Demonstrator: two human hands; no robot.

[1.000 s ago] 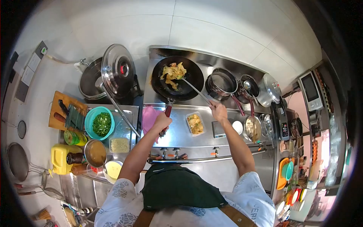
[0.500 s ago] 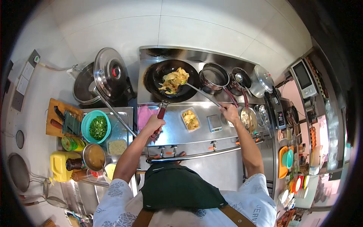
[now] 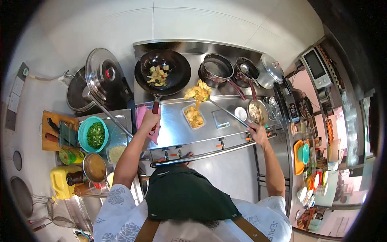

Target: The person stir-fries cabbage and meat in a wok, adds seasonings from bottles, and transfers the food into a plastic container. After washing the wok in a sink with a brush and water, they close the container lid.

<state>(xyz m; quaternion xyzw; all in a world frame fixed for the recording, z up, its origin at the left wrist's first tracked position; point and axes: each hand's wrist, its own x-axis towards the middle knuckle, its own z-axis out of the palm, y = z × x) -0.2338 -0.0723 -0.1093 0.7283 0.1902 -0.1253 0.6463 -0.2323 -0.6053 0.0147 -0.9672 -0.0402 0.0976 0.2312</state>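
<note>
Wok: a round, deep, black metal wok (image 3: 179, 76) with a glossy inner wall sits on the stove, upper middle of the frame, its dark-red handle (image 3: 156, 105) pointing toward the lower edge.
Left hand: the left hand (image 3: 150, 120) is wrapped around that handle, fingers curled closed.
Right hand: the right hand (image 3: 257, 133), right of centre, grasps the end of a long-handled steel ladle (image 3: 229, 113), whose slim shaft slants to the upper left.
Ladle load: a moist, ragged heap of yellow-brown cooked food (image 3: 198, 91) hides the ladle's head near the centre, outside the wok.
Wok contents: a loose scatter of browned pieces (image 3: 158, 76) lies inside, left of the bowl's middle.
Plastic box: a clear, square plastic box (image 3: 187, 117) stands just below the heap, holding similar yellow food (image 3: 194, 118); a strip dangles toward it, though contact is hard to judge from above.
Counter: smooth, shiny stainless steel (image 3: 169, 133) carries a flat, square digital scale (image 3: 221, 119), a small round white bowl (image 3: 240, 113) and a limp pink cloth (image 3: 141, 115).
Left side: a round turquoise bowl (image 3: 80, 135) contains chopped greens (image 3: 96, 135); below it, a round metal pan (image 3: 84, 168) holds brown liquid (image 3: 94, 167).
</note>
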